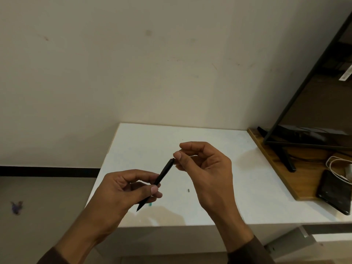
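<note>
A slim black pen [163,173] slants above the white table [247,187], tip down to the left. My left hand [123,189] grips its lower half between thumb and fingers. My right hand [205,164] has its thumb and forefinger pinched together right at the pen's upper end; what they hold is too small to tell. A tiny grey piece [188,190] lies on the table between the hands, and a small teal bit [150,204] shows just below my left fingers.
A wooden board [282,168] lies on the table's right side, carrying a monitor stand [287,159], a dark phone [333,191] and a white cable [335,164]. A wall rises behind the table; floor lies to the left.
</note>
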`<action>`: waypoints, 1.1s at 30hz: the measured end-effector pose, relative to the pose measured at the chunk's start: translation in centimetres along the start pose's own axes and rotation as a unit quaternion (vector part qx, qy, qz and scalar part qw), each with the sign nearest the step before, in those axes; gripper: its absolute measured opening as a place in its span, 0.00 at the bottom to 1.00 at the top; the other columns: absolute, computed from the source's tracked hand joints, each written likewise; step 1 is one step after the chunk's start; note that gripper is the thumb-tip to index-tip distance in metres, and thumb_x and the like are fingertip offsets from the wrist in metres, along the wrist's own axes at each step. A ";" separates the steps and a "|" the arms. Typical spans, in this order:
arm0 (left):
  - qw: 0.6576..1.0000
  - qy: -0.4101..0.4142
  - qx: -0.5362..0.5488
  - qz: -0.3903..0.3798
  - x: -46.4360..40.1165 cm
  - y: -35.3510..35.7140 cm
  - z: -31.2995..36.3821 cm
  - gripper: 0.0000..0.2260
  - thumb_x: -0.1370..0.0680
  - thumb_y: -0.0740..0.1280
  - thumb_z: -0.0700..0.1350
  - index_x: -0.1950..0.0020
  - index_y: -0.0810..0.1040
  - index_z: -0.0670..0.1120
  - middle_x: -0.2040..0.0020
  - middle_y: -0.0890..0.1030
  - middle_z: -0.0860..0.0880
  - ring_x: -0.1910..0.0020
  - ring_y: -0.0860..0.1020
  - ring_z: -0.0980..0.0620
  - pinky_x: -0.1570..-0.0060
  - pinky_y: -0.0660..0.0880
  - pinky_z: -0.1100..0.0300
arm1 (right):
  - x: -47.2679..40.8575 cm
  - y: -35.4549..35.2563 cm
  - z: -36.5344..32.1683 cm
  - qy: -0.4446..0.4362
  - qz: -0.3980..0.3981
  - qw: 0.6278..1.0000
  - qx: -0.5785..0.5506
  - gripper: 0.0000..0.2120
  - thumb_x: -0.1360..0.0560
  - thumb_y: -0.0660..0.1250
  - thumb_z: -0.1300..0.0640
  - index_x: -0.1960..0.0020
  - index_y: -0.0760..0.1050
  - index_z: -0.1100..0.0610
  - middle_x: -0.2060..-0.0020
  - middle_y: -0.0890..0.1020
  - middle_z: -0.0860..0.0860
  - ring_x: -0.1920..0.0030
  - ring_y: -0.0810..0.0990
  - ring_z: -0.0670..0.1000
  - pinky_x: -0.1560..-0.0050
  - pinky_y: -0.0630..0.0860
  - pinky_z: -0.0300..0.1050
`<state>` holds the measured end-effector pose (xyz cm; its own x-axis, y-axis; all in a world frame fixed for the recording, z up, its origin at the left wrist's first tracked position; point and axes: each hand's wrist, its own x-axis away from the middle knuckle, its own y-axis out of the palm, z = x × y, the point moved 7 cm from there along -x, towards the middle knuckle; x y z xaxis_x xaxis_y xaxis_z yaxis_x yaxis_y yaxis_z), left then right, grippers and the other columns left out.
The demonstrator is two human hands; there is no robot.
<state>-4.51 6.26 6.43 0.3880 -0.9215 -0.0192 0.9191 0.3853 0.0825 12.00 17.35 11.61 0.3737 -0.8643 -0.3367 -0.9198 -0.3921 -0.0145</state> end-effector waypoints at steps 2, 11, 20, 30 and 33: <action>1.000 0.001 0.000 -0.001 0.0 0.0 0.0 0.11 0.32 0.77 0.44 0.51 0.90 0.49 0.56 0.89 0.40 0.57 0.89 0.42 0.53 0.86 0.55 | 0.0 0.1 0.0 0.001 -0.005 1.000 0.006 0.06 0.24 0.75 0.63 0.49 0.85 0.54 0.58 0.89 0.49 0.58 0.89 0.50 0.53 0.85 0.44; 1.000 0.006 -0.005 -0.003 -0.1 -0.1 -0.1 0.10 0.31 0.77 0.45 0.50 0.90 0.49 0.57 0.89 0.41 0.57 0.89 0.42 0.54 0.85 0.57 | 0.0 0.3 0.2 0.004 -0.017 1.000 -0.001 0.07 0.24 0.74 0.63 0.51 0.86 0.52 0.58 0.89 0.47 0.57 0.89 0.49 0.55 0.84 0.40; 1.000 0.012 0.003 -0.001 -0.2 -0.2 -0.3 0.10 0.32 0.77 0.44 0.51 0.90 0.48 0.57 0.89 0.40 0.57 0.89 0.42 0.54 0.85 0.55 | 0.0 0.5 0.4 0.001 -0.034 0.999 0.001 0.07 0.23 0.73 0.62 0.51 0.87 0.51 0.57 0.89 0.46 0.54 0.88 0.49 0.55 0.84 0.41; 1.000 0.015 -0.005 -0.001 -0.3 -0.4 -0.5 0.10 0.30 0.80 0.41 0.50 0.90 0.48 0.56 0.89 0.41 0.57 0.89 0.41 0.53 0.86 0.54 | -0.1 0.6 0.8 0.018 -0.054 0.998 -0.010 0.06 0.22 0.73 0.62 0.51 0.87 0.53 0.56 0.89 0.48 0.53 0.88 0.51 0.56 0.85 0.45; 1.000 0.015 -0.007 -0.006 -0.3 -0.4 -0.6 0.09 0.28 0.77 0.42 0.49 0.89 0.48 0.55 0.89 0.41 0.56 0.89 0.41 0.53 0.86 0.53 | -0.1 0.7 1.0 0.026 -0.062 0.998 -0.008 0.04 0.22 0.73 0.62 0.50 0.86 0.56 0.55 0.89 0.49 0.53 0.88 0.52 0.56 0.85 0.46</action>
<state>-4.93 6.42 5.78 0.3786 -0.9242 -0.0490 0.9244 0.3751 0.0687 11.15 17.48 10.67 0.4914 -0.8233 -0.2839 -0.8637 -0.5027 -0.0373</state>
